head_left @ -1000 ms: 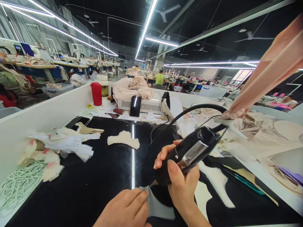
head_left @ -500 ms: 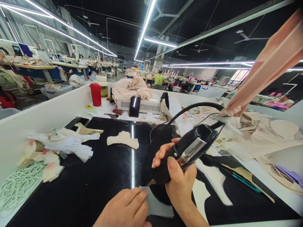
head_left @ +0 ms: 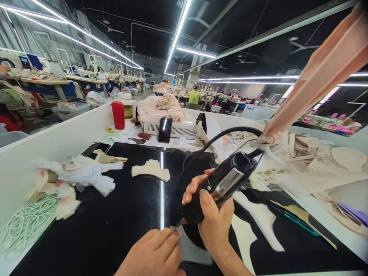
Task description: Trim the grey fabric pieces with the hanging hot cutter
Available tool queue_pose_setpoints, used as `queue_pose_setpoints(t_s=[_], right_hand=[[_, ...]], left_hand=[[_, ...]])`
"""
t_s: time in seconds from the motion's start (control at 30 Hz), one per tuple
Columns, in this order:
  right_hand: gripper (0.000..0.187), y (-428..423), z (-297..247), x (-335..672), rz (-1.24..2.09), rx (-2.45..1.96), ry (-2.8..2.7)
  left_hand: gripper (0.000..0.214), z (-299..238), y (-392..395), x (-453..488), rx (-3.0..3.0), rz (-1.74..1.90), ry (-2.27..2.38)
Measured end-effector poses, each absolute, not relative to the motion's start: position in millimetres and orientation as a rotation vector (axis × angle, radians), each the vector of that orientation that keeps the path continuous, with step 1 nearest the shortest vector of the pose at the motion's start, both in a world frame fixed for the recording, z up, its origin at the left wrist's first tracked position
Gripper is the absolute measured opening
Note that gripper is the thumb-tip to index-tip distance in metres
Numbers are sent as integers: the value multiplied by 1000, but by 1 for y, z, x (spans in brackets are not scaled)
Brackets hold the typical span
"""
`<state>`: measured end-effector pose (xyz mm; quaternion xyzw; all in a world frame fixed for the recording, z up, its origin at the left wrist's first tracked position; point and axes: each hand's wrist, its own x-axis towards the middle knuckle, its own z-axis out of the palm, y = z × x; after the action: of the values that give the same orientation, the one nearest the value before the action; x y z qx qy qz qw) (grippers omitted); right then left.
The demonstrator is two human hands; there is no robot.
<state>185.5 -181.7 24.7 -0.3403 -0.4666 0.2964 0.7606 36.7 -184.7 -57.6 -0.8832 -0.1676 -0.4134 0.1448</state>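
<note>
My right hand (head_left: 214, 222) is wrapped round a black corded hand tool (head_left: 221, 184) with a metal plate on its side; the tool's tip points down at a small grey fabric piece (head_left: 191, 251) on the black table (head_left: 115, 222). My left hand (head_left: 153, 253) presses its fingertips flat on the left edge of that grey piece. The tool's black cable (head_left: 227, 134) arcs up and back towards the rear of the table.
White cut pieces (head_left: 151, 170) and a scrap pile (head_left: 77, 176) lie to the left, with green cord (head_left: 25, 222) at the corner. Cream fabric (head_left: 316, 168) heaps on the right. A red cup (head_left: 118, 114), a phone (head_left: 165, 129) and a white box (head_left: 178, 128) stand behind. Pink fabric (head_left: 319, 76) hangs overhead.
My right hand and the tool have shifted slightly left and down towards the grey piece. My left hand stays pressed on it.
</note>
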Motion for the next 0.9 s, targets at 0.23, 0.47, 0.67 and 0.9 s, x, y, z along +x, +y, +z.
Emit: queue_pose_setpoints(t_s=[0.23,0.47,0.67,0.9], right_hand=[[31,-177,22,178,675,-726,-1022],[41,-183,30,189,698,-739,-1038],[39,-206,37,217,625,-773,-1071],[33,-233,30,236,557,-836,-1039]], left_hand=[[49,-54,-184,38,-2529,-1225,-489],[38,-56,-185,34,-2602,-1166,-472],[45,-56,-188,31,-2628,-1111,-483],[48,-52,-189,28,-2684,-916,-505]])
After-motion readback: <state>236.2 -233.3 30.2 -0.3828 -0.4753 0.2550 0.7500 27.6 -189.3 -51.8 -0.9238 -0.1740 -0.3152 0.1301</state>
